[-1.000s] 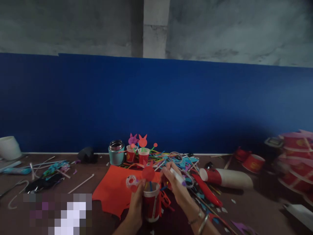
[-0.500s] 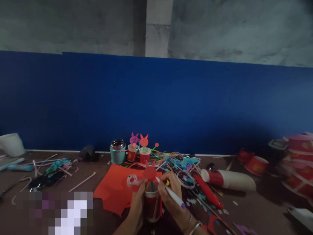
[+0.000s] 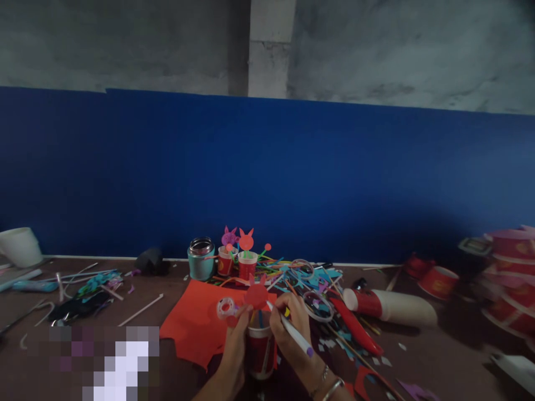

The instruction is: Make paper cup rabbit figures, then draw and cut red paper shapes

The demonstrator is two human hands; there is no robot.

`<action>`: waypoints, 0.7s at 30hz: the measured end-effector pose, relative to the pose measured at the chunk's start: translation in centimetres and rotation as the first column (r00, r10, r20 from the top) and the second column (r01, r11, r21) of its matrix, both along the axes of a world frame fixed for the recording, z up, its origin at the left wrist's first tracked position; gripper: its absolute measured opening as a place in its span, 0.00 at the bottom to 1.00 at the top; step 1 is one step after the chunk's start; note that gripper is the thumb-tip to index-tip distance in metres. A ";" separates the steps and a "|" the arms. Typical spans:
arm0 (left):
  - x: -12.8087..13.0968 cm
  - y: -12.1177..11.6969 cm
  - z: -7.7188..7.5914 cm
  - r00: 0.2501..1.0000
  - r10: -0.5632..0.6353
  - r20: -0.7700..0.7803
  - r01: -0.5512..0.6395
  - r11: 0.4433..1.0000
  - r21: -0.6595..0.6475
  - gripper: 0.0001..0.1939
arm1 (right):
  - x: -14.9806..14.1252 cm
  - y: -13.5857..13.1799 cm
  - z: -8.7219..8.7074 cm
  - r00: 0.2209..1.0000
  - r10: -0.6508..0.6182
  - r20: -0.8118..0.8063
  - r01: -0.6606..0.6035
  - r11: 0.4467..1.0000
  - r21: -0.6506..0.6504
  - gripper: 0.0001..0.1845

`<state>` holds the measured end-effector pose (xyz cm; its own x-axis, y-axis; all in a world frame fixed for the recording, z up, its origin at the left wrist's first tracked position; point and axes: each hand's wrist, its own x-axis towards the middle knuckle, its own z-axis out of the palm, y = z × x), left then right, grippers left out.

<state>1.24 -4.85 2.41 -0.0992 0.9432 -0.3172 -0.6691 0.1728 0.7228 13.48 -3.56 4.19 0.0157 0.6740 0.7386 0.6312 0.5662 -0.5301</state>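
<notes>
My right hand (image 3: 292,328) grips a white marker pen (image 3: 297,335) with a purple end, its tip at the right edge of a red round paper cutout (image 3: 256,296) with pointed ears. My left hand (image 3: 236,345) pinches the cutout's lower left edge between thumb and fingers, beside a red and white paper cup (image 3: 259,356). The cutout stands above the cup's mouth, where a blue straw (image 3: 261,318) shows. How the left fingers rest against the cup is partly hidden. Behind my left hand, a tape roll (image 3: 225,307) lies on a red paper sheet (image 3: 194,323).
Two finished-looking cup figures (image 3: 246,243) and a teal flask (image 3: 201,260) stand by the blue panel. Straws and paper scraps (image 3: 321,278) are heaped to the right, near a red long tool (image 3: 357,326) and a stack of paper cups (image 3: 401,307). A blurred patch covers the lower left.
Almost nothing differs. The marker's rear end has shifted slightly left and down with my right hand; my left hand and the cutout stay in place.
</notes>
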 end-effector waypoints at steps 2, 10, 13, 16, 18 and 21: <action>0.0 0.0 0.0 1.000 -0.008 0.016 0.008 1.000 0.013 0.22 | 0.1 -0.1 0.1 1.000 0.020 0.011 -0.020 1.000 0.006 0.07; 0.0 -0.1 0.2 0.999 -0.050 -0.016 0.050 0.999 0.009 0.24 | 0.0 0.1 0.1 0.999 0.017 0.043 -0.017 1.000 -0.010 0.07; -0.1 -0.1 0.1 0.998 -0.045 -0.035 0.046 0.999 0.027 0.23 | 0.0 0.0 0.3 0.999 0.011 0.038 -0.011 1.000 -0.009 0.07; -0.1 0.0 0.0 0.999 -0.036 -0.027 0.038 0.998 0.048 0.22 | 0.1 -0.2 0.4 0.999 0.027 0.036 -0.026 1.000 -0.015 0.07; -0.1 0.0 0.0 0.999 -0.039 -0.023 0.040 0.998 0.048 0.22 | 0.1 -0.2 0.4 0.998 0.043 0.044 -0.043 0.999 -0.007 0.06; -0.1 0.0 0.0 0.999 -0.040 -0.018 0.040 0.999 0.024 0.23 | 0.1 -0.1 0.2 0.998 0.035 0.052 -0.034 0.999 -0.006 0.06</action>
